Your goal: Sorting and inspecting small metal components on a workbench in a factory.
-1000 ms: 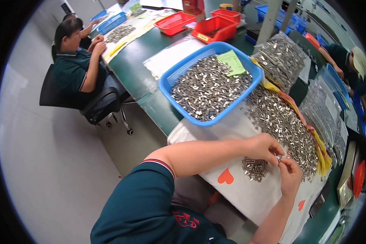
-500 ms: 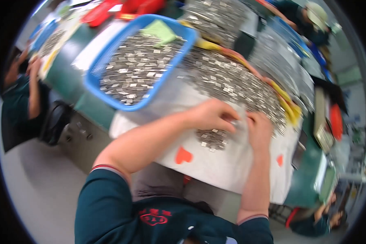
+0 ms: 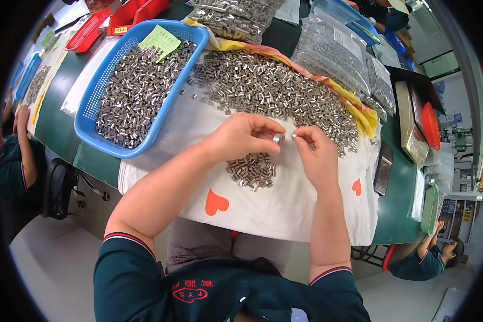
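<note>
My left hand (image 3: 240,137) is closed, with a shiny round metal piece (image 3: 278,138) between thumb and fingers. Facing it, my right hand (image 3: 317,155) pinches a small light-coloured piece (image 3: 294,135) at its fingertips; it looks like one of the short metal cylinders. A small heap of metal cylinders (image 3: 252,172) lies on the white cloth (image 3: 284,209) just below my left hand. Beyond both hands spreads a much larger pile of metal cylinders (image 3: 284,86). At the left, a blue basket (image 3: 83,126) holds many more, with a green paper slip (image 3: 160,43) on top.
A rolled yellow and orange cloth (image 3: 276,53) borders the large pile. Clear bags of metal parts (image 3: 333,51) lie behind it. Red trays (image 3: 91,29) stand at the far left. A dark phone-like slab (image 3: 383,167) rests on the green table (image 3: 400,214). Other people sit at both sides.
The view has shifted and become sharper, so the table items appear further left. My hands remain close together over the cloth near the small heap, with a narrow gap between their fingertips.
</note>
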`<control>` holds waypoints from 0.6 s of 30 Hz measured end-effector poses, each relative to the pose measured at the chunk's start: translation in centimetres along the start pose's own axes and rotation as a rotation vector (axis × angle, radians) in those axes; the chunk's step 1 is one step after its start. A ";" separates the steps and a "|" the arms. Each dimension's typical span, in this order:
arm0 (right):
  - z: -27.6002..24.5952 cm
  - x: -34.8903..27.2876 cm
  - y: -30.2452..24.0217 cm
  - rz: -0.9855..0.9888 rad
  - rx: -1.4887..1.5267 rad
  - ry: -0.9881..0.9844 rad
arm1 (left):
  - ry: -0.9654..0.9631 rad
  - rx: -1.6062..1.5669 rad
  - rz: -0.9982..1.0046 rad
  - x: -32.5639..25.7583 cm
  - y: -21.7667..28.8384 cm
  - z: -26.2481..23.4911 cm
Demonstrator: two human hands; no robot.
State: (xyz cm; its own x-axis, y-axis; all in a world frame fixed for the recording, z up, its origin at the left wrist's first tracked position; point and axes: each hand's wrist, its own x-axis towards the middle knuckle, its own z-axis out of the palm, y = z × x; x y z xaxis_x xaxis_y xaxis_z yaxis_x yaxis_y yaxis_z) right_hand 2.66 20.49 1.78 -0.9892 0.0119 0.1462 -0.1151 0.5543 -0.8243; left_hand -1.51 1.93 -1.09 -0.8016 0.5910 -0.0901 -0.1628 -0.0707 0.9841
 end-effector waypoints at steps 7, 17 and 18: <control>0.9 -0.7 -0.1 -0.037 0.263 -0.083 | -0.017 -0.055 -0.014 0.1 0.2 0.1; 0.8 -0.9 -0.7 -0.051 0.119 -0.041 | 0.021 0.000 -0.032 0.0 0.5 0.4; 0.6 -0.9 -0.4 0.022 0.274 -0.054 | -0.024 -0.124 -0.033 0.0 0.6 0.4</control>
State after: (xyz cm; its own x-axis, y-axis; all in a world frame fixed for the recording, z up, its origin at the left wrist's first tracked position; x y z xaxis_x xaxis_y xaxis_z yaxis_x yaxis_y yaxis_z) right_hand 3.50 19.77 1.62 -0.9943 -0.0265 0.1030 -0.1062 0.3087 -0.9452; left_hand -1.40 2.25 -0.47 -0.7811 0.6133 -0.1171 -0.2599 -0.1489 0.9541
